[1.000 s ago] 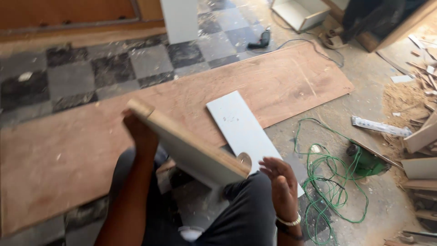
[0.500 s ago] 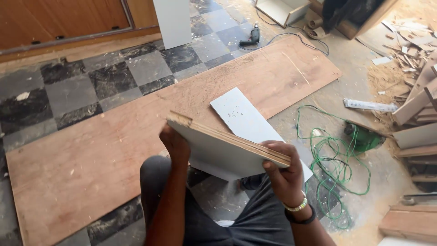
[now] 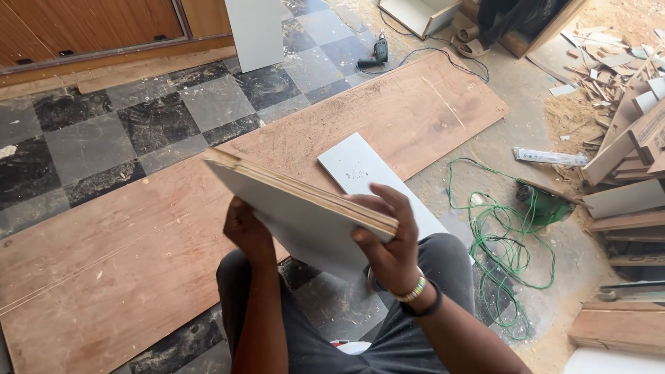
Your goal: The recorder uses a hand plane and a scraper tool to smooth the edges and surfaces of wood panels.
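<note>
Both hands clamp the white board (image 3: 305, 215): left hand (image 3: 248, 232) under, right hand (image 3: 389, 242) at its near-right end, long axis running up-left.

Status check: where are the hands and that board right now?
Left hand and right hand both gripping the white-faced board, held tilted above the lap. Second white panel lies on the plywood sheet beyond. Green cable at right.

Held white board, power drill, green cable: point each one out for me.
held white board (image 3: 305, 218), head view, on its white face.
power drill (image 3: 375, 53), head view, on its body.
green cable (image 3: 509, 239), head view, on the tangled loops.
</note>
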